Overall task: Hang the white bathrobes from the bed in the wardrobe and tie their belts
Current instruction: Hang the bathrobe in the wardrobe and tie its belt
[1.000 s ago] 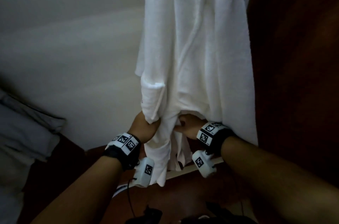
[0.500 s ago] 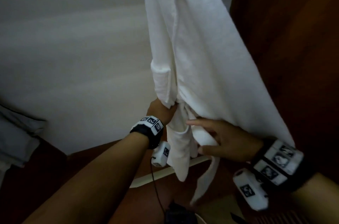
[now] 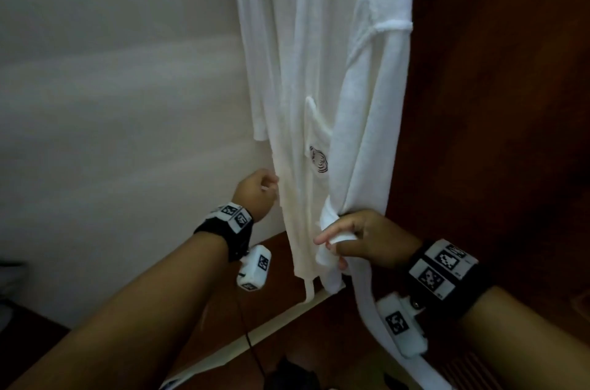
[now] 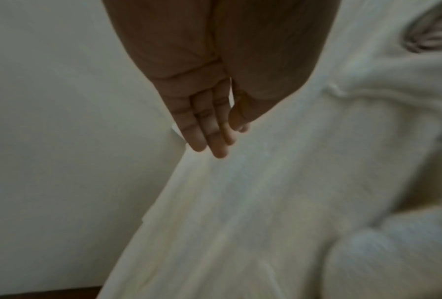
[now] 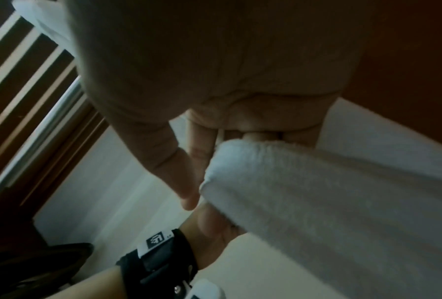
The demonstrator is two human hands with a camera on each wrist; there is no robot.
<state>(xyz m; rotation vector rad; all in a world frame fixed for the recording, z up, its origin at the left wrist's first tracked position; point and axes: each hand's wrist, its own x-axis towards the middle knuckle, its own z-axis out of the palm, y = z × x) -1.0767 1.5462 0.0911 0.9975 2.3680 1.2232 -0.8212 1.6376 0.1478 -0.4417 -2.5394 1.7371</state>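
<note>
A white bathrobe [image 3: 319, 70] hangs in front of me, and its pocket with a dark logo [image 3: 318, 163] faces me. My left hand [image 3: 260, 190] pinches the robe's left front edge at hip height. In the left wrist view, its fingers [image 4: 209, 139] and thumb close on the cloth [image 4: 265, 202]. My right hand [image 3: 351, 241] grips the white belt [image 3: 380, 319] at the robe's right side; the belt trails down to the lower right. The right wrist view shows the fingers curled round the thick towelling belt [image 5: 278, 182]. The robe's top and its hanger are out of view.
A dark wooden wardrobe panel [image 3: 498, 102] stands close on the right. A white wall [image 3: 111, 102] fills the left, above a wooden floor with a pale skirting strip [image 3: 271, 329]. A dark object [image 3: 287, 373] lies on the floor near my feet.
The robe has turned so its logo pocket faces me. My right hand, open at the robe half a second ago, now grips the belt. My left hand has shifted to the left front edge.
</note>
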